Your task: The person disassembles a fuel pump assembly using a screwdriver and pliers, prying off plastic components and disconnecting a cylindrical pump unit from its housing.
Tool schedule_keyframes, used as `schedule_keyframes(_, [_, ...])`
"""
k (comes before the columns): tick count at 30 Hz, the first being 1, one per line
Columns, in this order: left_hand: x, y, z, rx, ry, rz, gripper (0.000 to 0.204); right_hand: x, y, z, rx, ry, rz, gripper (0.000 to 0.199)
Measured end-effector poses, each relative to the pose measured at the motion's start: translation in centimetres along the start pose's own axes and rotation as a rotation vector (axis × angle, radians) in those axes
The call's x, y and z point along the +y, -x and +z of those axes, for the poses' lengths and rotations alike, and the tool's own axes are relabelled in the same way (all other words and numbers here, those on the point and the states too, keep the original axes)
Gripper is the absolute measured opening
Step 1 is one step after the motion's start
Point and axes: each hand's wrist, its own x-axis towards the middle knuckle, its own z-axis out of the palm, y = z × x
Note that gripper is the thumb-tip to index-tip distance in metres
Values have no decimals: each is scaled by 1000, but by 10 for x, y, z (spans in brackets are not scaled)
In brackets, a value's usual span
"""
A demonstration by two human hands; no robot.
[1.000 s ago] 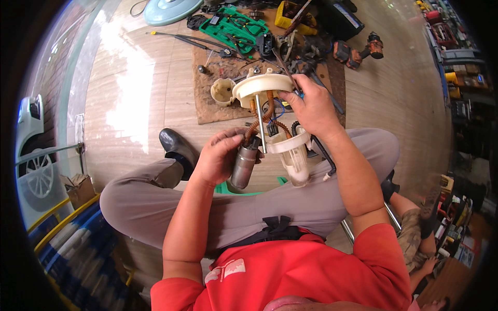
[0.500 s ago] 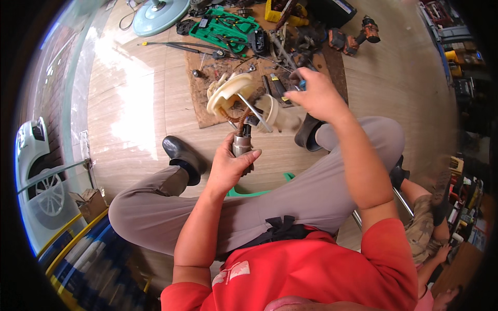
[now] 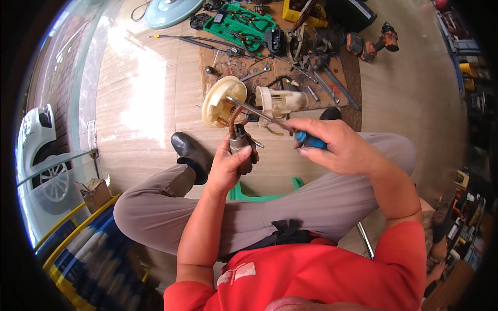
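My left hand [image 3: 224,168] is closed round a fuel pump [image 3: 239,143], a dark-stained metal cylinder held between my knees. A brown corrugated hose [image 3: 233,123] joins the pump to a round cream plastic flange [image 3: 211,106] just beyond it. In my right hand [image 3: 340,147] is a screwdriver [image 3: 313,141] with a blue handle, my fingers wrapped round it. Its long shaft points left, and the tip end lies across the flange beside the hose; whether it touches cannot be made out. Just past the shaft, a cream plastic housing [image 3: 281,101] lies on its side.
Beyond my hands lies a stained brown board [image 3: 228,66] bearing wrenches and loose parts. Behind it are a green tool case [image 3: 228,25] and a yellow container [image 3: 306,19]. A cordless drill [image 3: 388,37] stands far right. Under my legs is a green stool [image 3: 259,193].
My right hand has come nearer from over the board, bringing the screwdriver shaft across to the flange. The flange has turned in view, while my left hand keeps its hold on the pump.
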Motion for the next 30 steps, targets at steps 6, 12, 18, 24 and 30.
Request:
schedule_keyframes(6, [-7,-3,-3,-29,18,-118,44,11,4,-3,-95,336,190,36])
schedule_keyframes(12, [-6,-4,0,91,-94,-120,39,20,6,-9,-139,343,176,24])
schedule_keyframes(18, [-1,-4,9,170,-292,-92,38,19,2,-6,-178,390,193,24])
schedule_keyframes(24, [2,-2,14,223,-512,-105,45,19,1,-11,-221,438,200,23])
schedule_keyframes(30, [-6,-4,12,242,-698,19,46,28,0,-15,-249,394,166,22])
